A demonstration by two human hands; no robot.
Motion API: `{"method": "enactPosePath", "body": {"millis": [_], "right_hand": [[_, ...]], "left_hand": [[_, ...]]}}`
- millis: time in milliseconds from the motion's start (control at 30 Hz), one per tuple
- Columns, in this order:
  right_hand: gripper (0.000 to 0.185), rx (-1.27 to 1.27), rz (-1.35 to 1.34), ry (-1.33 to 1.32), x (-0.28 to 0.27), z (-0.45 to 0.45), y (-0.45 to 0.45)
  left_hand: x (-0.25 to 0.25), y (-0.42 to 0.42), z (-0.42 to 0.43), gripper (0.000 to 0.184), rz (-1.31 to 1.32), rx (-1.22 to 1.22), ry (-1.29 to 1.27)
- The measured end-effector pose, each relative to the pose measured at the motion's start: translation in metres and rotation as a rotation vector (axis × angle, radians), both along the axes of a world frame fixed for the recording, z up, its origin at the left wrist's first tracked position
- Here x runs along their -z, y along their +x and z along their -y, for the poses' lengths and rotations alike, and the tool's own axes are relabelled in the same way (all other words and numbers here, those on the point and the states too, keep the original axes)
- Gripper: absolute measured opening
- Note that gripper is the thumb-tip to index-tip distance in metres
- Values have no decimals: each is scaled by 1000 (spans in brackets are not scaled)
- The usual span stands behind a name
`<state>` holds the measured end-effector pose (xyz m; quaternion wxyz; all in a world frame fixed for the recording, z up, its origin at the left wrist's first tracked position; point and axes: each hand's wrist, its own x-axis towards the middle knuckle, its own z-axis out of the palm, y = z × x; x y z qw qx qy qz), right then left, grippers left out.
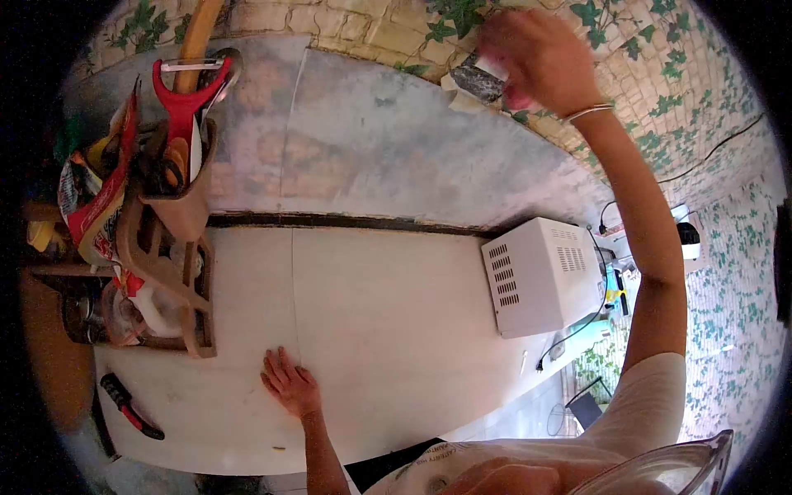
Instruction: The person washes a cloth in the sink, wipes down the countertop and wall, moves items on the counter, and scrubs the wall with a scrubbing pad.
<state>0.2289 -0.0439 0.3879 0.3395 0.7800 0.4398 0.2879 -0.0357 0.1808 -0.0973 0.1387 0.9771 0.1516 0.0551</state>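
My left hand [291, 384] lies flat on the white countertop [396, 330], fingers spread, holding nothing. High on the wall, my right hand [544, 62] is raised and smeared by motion. Its fingers are closed around a pink and white thing [518, 96], mostly hidden, whose kind I cannot tell. Right beside those fingers is a dark patch [478, 81] where the brick-and-ivy wallpaper [388, 33] is torn and lifted at its edge. Below it runs a grey, marbled wall panel [371, 132].
A white appliance with vents [540, 276] and a loose black cord stand at the right. On the left is a brown organizer [202, 322] holding a red peeler [183, 103], packets and jars. A black-and-red handled tool [132, 408] lies near the front left edge.
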Motion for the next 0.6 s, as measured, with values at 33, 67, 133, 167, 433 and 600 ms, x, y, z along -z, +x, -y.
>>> {"method": "enactPosePath", "body": {"millis": [33, 67, 133, 167, 433, 600], "right_hand": [[40, 39, -32, 5, 8, 2, 0], [40, 49, -26, 9, 12, 2, 0], [33, 131, -33, -114, 18, -5, 3], [27, 79, -36, -60, 9, -5, -1], [25, 45, 51, -74, 17, -11, 1], [20, 298, -4, -187, -28, -28, -4]], "left_hand": [[0, 1, 1, 48, 28, 1, -8], [0, 0, 2, 48, 34, 10, -5], [-1, 0, -1, 49, 58, 29, -32], [0, 1, -5, 49, 60, 24, -27], [4, -1, -2, 51, 47, 38, 10], [6, -2, -3, 49, -2, 48, 28]]}}
